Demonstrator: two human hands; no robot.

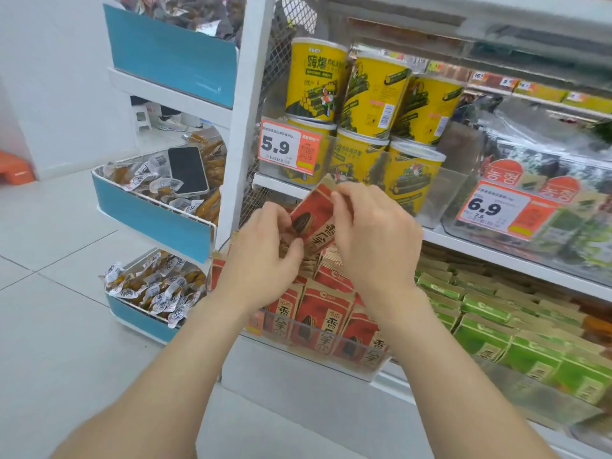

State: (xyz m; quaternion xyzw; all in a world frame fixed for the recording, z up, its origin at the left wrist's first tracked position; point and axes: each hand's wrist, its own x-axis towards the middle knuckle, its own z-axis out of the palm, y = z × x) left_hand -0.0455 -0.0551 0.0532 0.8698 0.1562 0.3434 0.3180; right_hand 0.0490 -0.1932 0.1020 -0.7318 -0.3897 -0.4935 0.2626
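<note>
Ahead, a white shelf unit [496, 256] filling the right side of the view, with a rack of blue-fronted side baskets [149, 210] fixed at its left end. On the lower shelf, rows of green packets [480, 306] toward the right, and at the left end a clear tray [377, 367] packed with upright red packets [318, 313]. On the upper shelf, at its left end, yellow tubs [314, 77] stacked two high. In front of that shelf's front edge and just above the tray, the left hand [265, 256] and the right hand [374, 240] close together, both on one tilted red seed packet [314, 217]: left fingers curled round its lower left edge, right fingers pinching its top corner. Hard to tell, behind the left hand, whether touching the packets below. In the middle side basket, a dark phone [187, 170] lying on wrapped snacks. On the upper shelf's front edge, an orange 5.9 price tag [289, 147].
</note>
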